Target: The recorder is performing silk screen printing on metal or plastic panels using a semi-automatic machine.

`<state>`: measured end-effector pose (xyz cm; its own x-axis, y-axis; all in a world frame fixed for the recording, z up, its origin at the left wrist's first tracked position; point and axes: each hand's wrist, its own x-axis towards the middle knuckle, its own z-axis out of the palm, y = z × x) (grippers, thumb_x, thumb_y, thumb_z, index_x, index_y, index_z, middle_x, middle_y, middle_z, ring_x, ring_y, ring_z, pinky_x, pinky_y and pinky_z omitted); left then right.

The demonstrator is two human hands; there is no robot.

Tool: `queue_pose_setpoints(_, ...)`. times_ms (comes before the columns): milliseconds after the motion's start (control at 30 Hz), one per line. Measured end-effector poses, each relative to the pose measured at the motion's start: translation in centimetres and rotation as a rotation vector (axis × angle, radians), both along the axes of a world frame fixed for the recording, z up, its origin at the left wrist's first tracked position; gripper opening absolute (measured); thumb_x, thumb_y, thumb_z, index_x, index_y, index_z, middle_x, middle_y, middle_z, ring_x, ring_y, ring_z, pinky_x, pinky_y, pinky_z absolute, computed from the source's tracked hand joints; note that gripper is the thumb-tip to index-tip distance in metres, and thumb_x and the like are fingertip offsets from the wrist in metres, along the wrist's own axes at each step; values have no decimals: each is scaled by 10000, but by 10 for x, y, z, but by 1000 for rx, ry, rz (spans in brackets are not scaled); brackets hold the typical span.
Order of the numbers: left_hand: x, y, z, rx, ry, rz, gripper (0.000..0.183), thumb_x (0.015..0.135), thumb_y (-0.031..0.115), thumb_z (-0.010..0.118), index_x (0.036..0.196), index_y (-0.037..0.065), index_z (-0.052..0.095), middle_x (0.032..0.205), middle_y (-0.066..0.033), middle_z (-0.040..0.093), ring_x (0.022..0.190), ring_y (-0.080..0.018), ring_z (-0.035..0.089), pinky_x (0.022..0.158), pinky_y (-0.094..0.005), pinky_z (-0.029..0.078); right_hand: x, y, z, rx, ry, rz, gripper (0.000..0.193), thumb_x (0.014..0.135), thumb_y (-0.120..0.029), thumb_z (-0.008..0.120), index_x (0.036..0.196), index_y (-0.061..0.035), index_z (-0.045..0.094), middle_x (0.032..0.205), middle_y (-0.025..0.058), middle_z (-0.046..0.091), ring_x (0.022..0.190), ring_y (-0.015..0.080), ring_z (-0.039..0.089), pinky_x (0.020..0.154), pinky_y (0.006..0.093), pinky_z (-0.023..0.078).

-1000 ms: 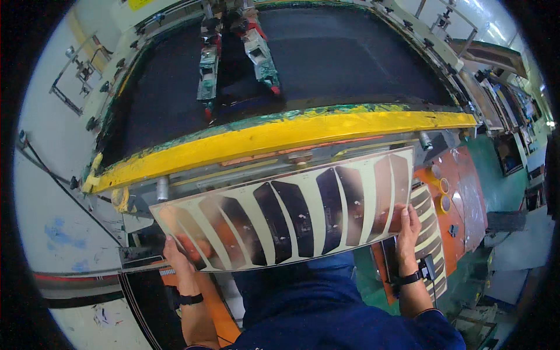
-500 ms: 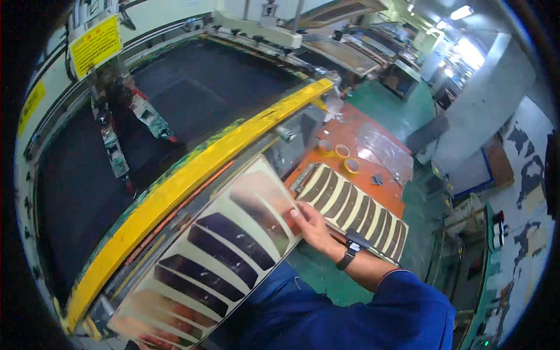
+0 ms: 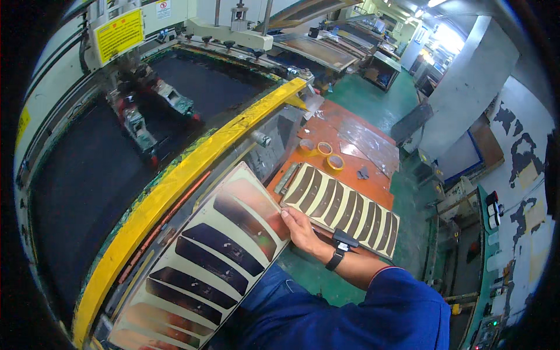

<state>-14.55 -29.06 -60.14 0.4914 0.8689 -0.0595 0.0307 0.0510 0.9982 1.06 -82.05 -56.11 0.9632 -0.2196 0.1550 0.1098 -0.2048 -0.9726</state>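
My right hand point(image 3: 300, 229) grips the right edge of a stiff, glossy printed sheet point(image 3: 233, 205). Its thumb lies on top and its other fingers are partly hidden. The sheet is cream with dark curved bands that mirror light and skin tones. It tilts in front of me, beside the yellow front bar point(image 3: 192, 175) of a printing machine. My left hand is not plainly visible; only skin-coloured reflections show at the sheet's lower left end. Right of my hand, a similar sheet with matte brown bands point(image 3: 347, 210) lies on a stack at the orange table.
The orange table point(image 3: 326, 125) carries rolls of yellow tape point(image 3: 335, 163), clear film point(image 3: 367, 143) and a small grey scrap point(image 3: 363, 173). Left, the machine holds a dark screen point(image 3: 76, 204) with two squeegee arms point(image 3: 140, 131) above it. A pillar point(image 3: 466, 87) stands farther right.
The view has shifted slightly to the right, and the squeegee arms stand differently over the screen. My right hand keeps its hold on the sheet.
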Motion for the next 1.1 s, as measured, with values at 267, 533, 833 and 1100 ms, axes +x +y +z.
queue_pose_setpoints(267,-8,2,-4,45,8,15,401,960,375,477,803,16,561,787,-96,603,603,-192,557,520,-316,482,10,-15,-21,-26,-28,-31,297,1000,-261,441,990,-9,597,762,9,556,688,101,501,610,260,433)
queue_pose_setpoints(533,-6,0,4,-44,3,39,355,950,349,505,785,39,555,764,-67,588,571,-160,510,510,-287,453,13,-12,-13,-21,9,-14,282,990,-237,448,988,-2,605,771,52,564,727,120,508,660,274,436)
queue_pose_setpoints(833,-8,-2,9,-54,8,83,347,947,335,510,751,50,539,725,-56,567,570,-148,491,510,-287,441,9,-10,-2,-108,15,-21,298,991,-243,445,987,-1,620,819,61,607,777,124,540,714,281,456)
queue_pose_setpoints(1100,-7,-15,14,-3,-25,-6,323,935,305,523,720,65,527,691,-35,534,571,-146,473,506,-266,402,11,-19,-8,-86,14,1,310,997,-260,440,1015,-5,614,837,51,606,781,122,537,706,278,457)
